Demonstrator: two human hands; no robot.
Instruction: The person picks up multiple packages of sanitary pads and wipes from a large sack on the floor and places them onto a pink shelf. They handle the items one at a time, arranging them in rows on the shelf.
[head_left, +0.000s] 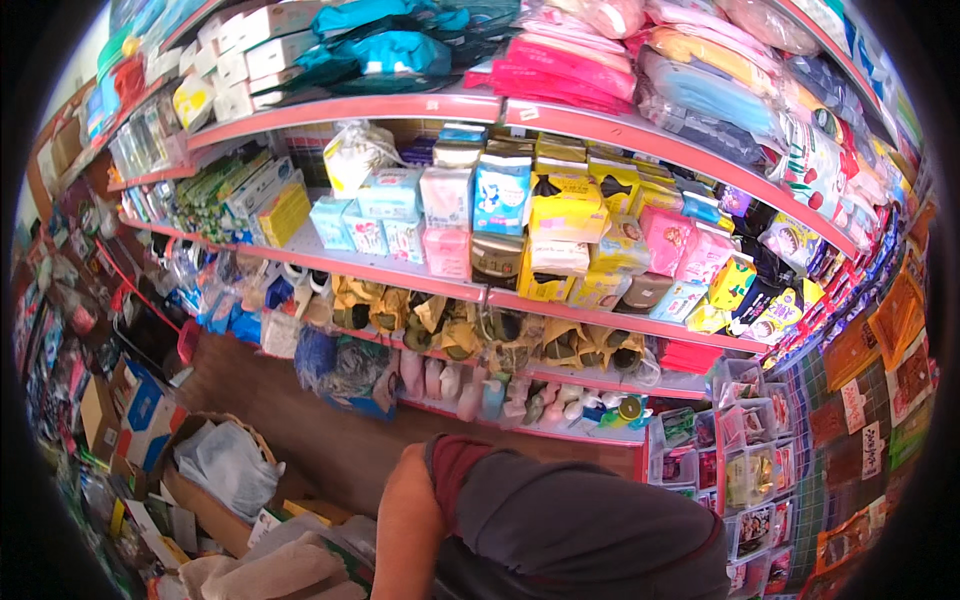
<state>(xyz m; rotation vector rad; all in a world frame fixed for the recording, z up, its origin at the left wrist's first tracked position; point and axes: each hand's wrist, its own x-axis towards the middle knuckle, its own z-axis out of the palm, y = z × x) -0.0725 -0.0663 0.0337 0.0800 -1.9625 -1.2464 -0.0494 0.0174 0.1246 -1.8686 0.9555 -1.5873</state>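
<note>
Neither of my hands is in view. A bare arm (409, 525) runs down out of the bottom edge, below a maroon sleeve and a dark grey garment (577, 517); its hand is hidden. Before me stand store shelves with red-edged boards. The middle shelf (390, 270) bears several soft packs, among them a blue and white pack (501, 191), yellow packs (568, 206), pink packs (666, 238) and a yellow box (283, 217). On the upper shelf (577, 120) lie pink plastic-wrapped packs (559, 71), teal bagged goods (401, 52) and white boxes (277, 56).
Paper-wrapped pots or bowls (450, 326) and pump bottles (491, 397) fill the lower shelves. At the lower left are an open cardboard box (206, 499) with a whitish plastic bag (229, 465), and beige cloth (277, 566). Clear bins (750, 472) and hanging packets (896, 319) stand right.
</note>
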